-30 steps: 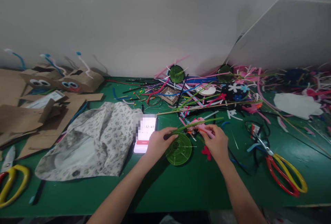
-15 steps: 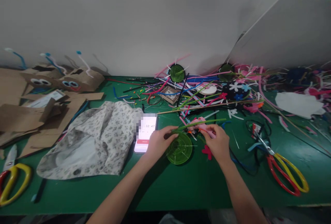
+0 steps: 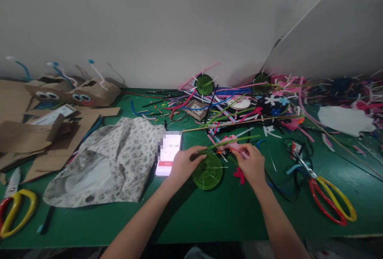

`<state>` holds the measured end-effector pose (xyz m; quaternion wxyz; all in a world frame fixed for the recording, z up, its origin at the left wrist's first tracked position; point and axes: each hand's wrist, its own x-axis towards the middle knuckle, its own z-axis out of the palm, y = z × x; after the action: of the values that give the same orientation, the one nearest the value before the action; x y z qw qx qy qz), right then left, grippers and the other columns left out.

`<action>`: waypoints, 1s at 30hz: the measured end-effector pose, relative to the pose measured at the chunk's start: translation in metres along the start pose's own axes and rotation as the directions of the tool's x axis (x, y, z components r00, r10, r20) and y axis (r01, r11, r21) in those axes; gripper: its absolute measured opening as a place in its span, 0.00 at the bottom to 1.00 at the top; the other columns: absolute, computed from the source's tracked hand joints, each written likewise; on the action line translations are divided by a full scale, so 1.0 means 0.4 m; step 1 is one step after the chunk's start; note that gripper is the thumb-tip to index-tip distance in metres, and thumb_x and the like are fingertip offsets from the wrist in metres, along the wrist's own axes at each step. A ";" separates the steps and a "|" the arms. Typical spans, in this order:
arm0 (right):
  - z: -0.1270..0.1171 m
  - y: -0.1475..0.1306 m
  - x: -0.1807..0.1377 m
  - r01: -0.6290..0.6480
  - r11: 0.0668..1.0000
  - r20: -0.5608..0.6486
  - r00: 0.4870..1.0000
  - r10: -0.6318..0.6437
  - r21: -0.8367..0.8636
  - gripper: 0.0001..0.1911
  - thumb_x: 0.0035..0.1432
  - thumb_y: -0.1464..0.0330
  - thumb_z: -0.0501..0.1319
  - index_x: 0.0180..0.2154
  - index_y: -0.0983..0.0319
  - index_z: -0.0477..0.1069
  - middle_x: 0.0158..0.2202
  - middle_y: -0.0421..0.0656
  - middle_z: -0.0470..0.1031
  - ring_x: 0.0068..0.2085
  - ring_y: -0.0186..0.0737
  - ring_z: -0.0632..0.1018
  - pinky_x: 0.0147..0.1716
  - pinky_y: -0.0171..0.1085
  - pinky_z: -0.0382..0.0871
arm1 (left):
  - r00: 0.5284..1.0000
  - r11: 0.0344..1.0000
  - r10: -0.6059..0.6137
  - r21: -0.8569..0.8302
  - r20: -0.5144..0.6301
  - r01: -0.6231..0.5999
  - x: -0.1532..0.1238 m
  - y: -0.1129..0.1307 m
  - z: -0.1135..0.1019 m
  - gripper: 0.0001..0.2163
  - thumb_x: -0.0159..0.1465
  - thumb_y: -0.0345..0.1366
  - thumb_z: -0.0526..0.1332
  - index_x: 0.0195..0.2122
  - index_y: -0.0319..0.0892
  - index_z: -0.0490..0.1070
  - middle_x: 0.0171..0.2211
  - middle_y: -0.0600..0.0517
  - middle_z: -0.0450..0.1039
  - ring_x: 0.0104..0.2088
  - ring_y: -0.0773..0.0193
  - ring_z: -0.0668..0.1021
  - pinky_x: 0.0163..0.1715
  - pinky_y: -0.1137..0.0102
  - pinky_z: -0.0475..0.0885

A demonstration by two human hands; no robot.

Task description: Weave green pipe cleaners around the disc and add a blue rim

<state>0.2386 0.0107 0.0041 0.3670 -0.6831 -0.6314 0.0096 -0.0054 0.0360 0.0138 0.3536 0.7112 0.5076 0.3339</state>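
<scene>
My left hand (image 3: 188,164) pinches the near end of some long green pipe cleaners (image 3: 236,141), which stretch to the right above the fingers of my other hand. Below its fingertips is a round green coiled disc (image 3: 207,173) with thin pale spokes; I cannot tell whether the strips join it. My right hand (image 3: 251,163) has its fingers closed around a pink piece (image 3: 243,153), whose kind I cannot make out. A pink bundle (image 3: 229,142) lies just beyond the fingertips. A red felt-like flower (image 3: 239,175) rests on the table beside my right hand.
A lit phone (image 3: 169,151) lies left of my left hand, beside a patterned cloth (image 3: 119,159). Scissors (image 3: 326,195) lie at right, other scissors (image 3: 18,207) at left. Behind are heaped pipe cleaners (image 3: 221,107) and cardboard figures (image 3: 89,91) with googly eyes.
The free ends of the green pipe cleaners have shifted slightly left. Both hands keep nearly the same place and grip.
</scene>
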 end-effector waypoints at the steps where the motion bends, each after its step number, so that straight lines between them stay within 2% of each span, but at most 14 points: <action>1: 0.000 0.001 0.000 0.000 1.000 0.000 1.000 0.000 -0.001 0.08 0.54 0.62 0.63 0.30 0.58 0.66 0.30 0.40 0.72 0.33 0.40 0.72 0.32 0.36 0.63 | 1.000 1.000 0.002 0.000 -0.001 -0.002 0.000 0.000 0.000 0.11 0.60 0.37 0.64 0.44 0.50 0.76 0.38 0.56 0.79 0.35 0.62 0.80 0.37 0.70 0.74; 13: -0.001 0.001 -0.001 -0.005 1.000 0.009 1.000 0.005 -0.005 0.08 0.54 0.62 0.63 0.29 0.58 0.66 0.30 0.39 0.72 0.33 0.39 0.72 0.33 0.35 0.63 | 1.000 1.000 0.008 -0.007 0.001 -0.008 0.000 -0.001 0.003 0.11 0.60 0.37 0.64 0.44 0.51 0.75 0.37 0.56 0.79 0.35 0.62 0.80 0.37 0.69 0.74; 30: 0.004 0.015 0.001 0.031 1.000 -0.002 1.000 -0.031 -0.001 0.13 0.55 0.57 0.60 0.27 0.58 0.64 0.29 0.41 0.72 0.31 0.40 0.72 0.31 0.36 0.63 | 1.000 1.000 0.017 -0.001 -0.001 -0.017 -0.002 0.007 0.000 0.10 0.60 0.37 0.63 0.43 0.51 0.76 0.38 0.56 0.80 0.36 0.61 0.80 0.37 0.69 0.75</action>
<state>0.2432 0.0120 0.0000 0.3674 -0.6732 -0.6417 0.0030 -0.0041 0.0347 0.0160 0.3510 0.7151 0.5016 0.3373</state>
